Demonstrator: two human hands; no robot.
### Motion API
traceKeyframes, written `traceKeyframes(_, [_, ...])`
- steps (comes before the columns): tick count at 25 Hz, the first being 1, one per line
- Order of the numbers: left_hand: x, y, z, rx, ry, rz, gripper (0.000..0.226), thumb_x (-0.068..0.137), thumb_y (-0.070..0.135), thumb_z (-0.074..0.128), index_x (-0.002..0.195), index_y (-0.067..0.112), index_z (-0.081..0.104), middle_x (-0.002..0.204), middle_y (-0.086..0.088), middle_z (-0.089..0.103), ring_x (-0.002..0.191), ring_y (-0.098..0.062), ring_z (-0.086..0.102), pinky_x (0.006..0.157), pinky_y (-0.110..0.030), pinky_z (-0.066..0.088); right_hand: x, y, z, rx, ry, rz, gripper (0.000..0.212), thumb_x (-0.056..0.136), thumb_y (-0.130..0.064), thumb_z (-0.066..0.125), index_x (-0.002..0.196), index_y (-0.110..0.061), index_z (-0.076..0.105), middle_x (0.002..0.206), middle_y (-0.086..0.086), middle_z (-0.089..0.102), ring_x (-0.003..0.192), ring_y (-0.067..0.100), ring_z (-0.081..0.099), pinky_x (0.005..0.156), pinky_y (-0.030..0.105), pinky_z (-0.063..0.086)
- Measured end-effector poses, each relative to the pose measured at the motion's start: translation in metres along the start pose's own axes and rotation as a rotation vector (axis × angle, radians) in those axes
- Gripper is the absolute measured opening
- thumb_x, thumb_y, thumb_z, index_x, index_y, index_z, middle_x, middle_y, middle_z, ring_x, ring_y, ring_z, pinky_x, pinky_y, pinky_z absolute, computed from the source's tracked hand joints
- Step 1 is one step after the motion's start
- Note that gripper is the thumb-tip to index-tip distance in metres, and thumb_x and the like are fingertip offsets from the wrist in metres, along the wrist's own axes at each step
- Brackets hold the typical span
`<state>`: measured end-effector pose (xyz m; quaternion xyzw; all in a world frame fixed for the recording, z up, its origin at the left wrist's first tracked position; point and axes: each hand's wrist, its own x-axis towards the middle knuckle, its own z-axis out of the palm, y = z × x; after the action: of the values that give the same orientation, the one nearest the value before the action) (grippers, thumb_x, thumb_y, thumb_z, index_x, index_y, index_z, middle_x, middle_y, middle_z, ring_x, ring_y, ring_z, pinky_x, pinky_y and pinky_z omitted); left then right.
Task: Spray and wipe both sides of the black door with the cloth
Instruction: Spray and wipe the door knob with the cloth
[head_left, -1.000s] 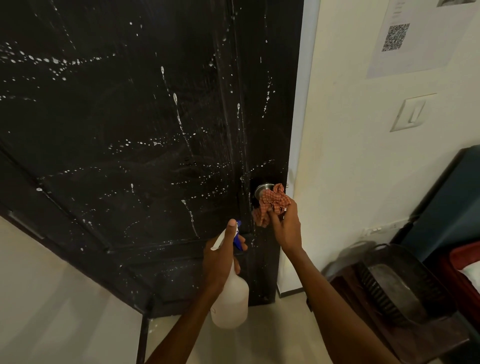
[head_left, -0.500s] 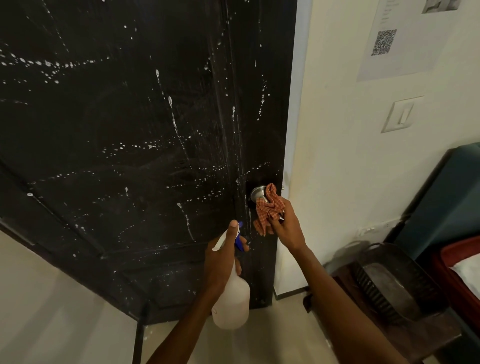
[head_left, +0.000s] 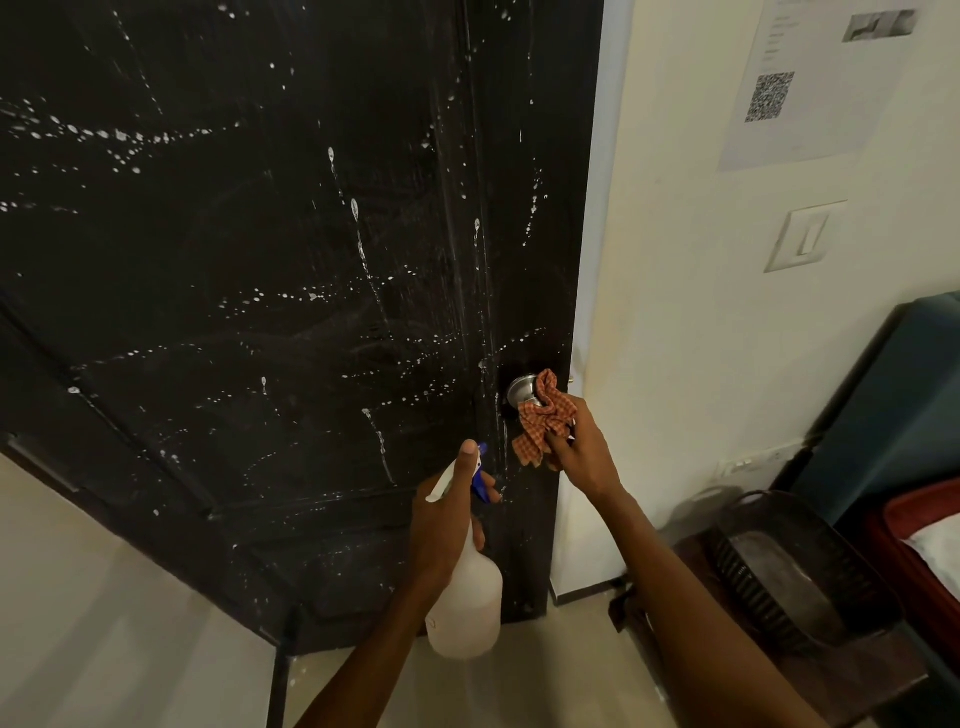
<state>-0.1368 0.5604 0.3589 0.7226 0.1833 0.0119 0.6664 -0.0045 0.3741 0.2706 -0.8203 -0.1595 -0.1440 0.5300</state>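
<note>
Little has changed: right hand (head_left: 582, 447) still grips the bunched orange checked cloth (head_left: 543, 418) at the steel door knob (head_left: 522, 391), right of centre. Left hand (head_left: 447, 519) stays curled round the spray bottle (head_left: 467, 608), lower centre. Black door (head_left: 260, 260) remains droplet-covered, so wiping has barely started. View has only drifted slightly.

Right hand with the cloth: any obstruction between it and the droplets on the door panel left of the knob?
Probably not. The right hand holds the cloth at the knob, and the spattered door beside it lies open; only the spray bottle in the left hand sits lower down.
</note>
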Motion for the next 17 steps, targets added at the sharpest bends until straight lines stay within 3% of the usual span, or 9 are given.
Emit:
traceKeyframes(2, [0.000, -0.001, -0.001, 0.001, -0.005, 0.007, 0.073, 0.080, 0.068, 0.041, 0.104, 0.005, 0.068, 0.087, -0.014, 0.072, 0.047, -0.014, 0.054, 0.042, -0.024, 0.045, -0.001, -0.004, -0.002, 0.012, -0.001, 0.019, 0.029, 0.105, -0.019, 0.053, 0.131, -0.027, 0.042, 0.103, -0.016, 0.061, 0.068, 0.021, 0.065, 0.065, 0.018, 0.055])
traceKeyframes(4, [0.000, -0.002, -0.002, -0.002, -0.010, 0.006, 0.073, 0.079, 0.069, 0.041, 0.101, 0.004, 0.068, 0.087, -0.014, 0.072, 0.048, -0.015, 0.055, 0.042, -0.025, 0.045, 0.000, -0.007, -0.005, 0.014, -0.022, 0.039, 0.032, 0.104, -0.022, 0.056, 0.131, -0.029, 0.042, 0.108, -0.014, 0.062, 0.066, 0.019, 0.064, 0.063, 0.018, 0.055])
traceKeyframes(8, [0.000, 0.000, 0.001, -0.004, -0.013, -0.007, 0.072, 0.079, 0.069, 0.041, 0.098, 0.004, 0.068, 0.084, -0.012, 0.072, 0.045, -0.011, 0.055, 0.041, -0.023, 0.045, 0.004, -0.010, -0.013, -0.011, -0.086, 0.045, 0.032, 0.103, -0.017, 0.058, 0.130, -0.026, 0.043, 0.095, -0.011, 0.064, 0.061, 0.016, 0.062, 0.060, 0.018, 0.052])
traceKeyframes(12, [-0.001, -0.001, 0.002, -0.009, -0.008, 0.006, 0.073, 0.080, 0.067, 0.042, 0.098, 0.001, 0.068, 0.080, -0.010, 0.071, 0.041, -0.008, 0.055, 0.039, -0.021, 0.044, 0.003, -0.001, -0.013, -0.038, -0.069, 0.035, 0.035, 0.099, -0.041, 0.052, 0.132, -0.034, 0.043, 0.111, -0.009, 0.063, 0.079, 0.012, 0.068, 0.070, 0.029, 0.056])
traceKeyframes(14, [-0.001, -0.002, 0.002, -0.013, -0.003, -0.001, 0.072, 0.082, 0.066, 0.042, 0.099, 0.001, 0.067, 0.081, -0.010, 0.071, 0.040, -0.008, 0.054, 0.039, -0.021, 0.044, 0.003, 0.002, -0.009, -0.048, -0.048, 0.054, 0.044, 0.095, -0.051, 0.052, 0.134, -0.032, 0.044, 0.119, -0.010, 0.060, 0.094, 0.012, 0.065, 0.079, 0.026, 0.053])
traceKeyframes(17, [0.000, -0.002, 0.001, -0.005, 0.004, -0.010, 0.068, 0.087, 0.063, 0.042, 0.099, 0.001, 0.068, 0.081, -0.011, 0.072, 0.041, -0.009, 0.054, 0.039, -0.021, 0.044, 0.002, -0.004, -0.006, -0.063, -0.043, 0.095, 0.047, 0.097, -0.041, 0.064, 0.137, -0.026, 0.044, 0.117, -0.021, 0.053, 0.097, 0.002, 0.060, 0.082, 0.016, 0.047])
